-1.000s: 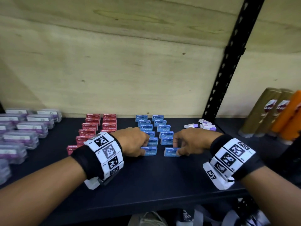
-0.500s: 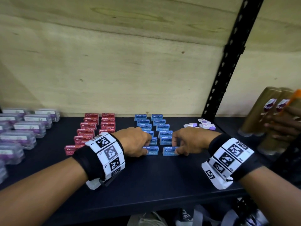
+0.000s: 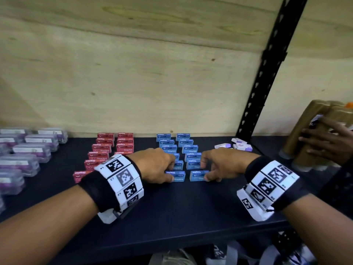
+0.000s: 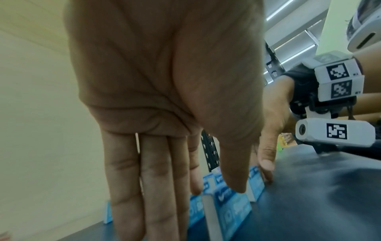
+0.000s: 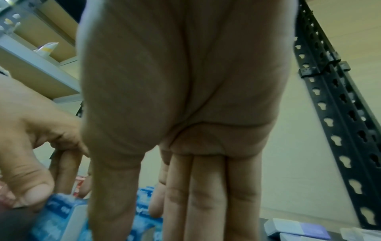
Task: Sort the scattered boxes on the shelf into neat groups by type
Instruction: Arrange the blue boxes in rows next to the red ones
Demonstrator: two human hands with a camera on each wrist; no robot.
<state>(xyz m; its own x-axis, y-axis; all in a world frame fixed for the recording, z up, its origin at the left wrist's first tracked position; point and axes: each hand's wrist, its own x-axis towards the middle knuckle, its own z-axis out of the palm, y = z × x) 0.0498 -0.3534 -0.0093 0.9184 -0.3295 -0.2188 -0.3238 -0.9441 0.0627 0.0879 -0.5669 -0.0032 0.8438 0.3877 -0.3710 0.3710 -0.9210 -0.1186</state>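
Two hands work at the near end of a double row of blue staple boxes (image 3: 177, 150) on a dark shelf (image 3: 172, 217). The left hand (image 3: 154, 165) pinches the nearest box of the left row (image 3: 176, 176), thumb at its near face and fingers reaching over the boxes behind. The right hand (image 3: 219, 163) pinches the nearest box of the right row (image 3: 197, 175) in the same way, thumb at its right end. The two boxes sit side by side, just apart. Red staple boxes (image 3: 108, 150) stand in their own two rows to the left, clear cases (image 3: 28, 150) further left, small white-and-purple boxes (image 3: 238, 145) to the right. Another person's hand (image 3: 328, 140) grips gold tubes (image 3: 309, 134) at far right.
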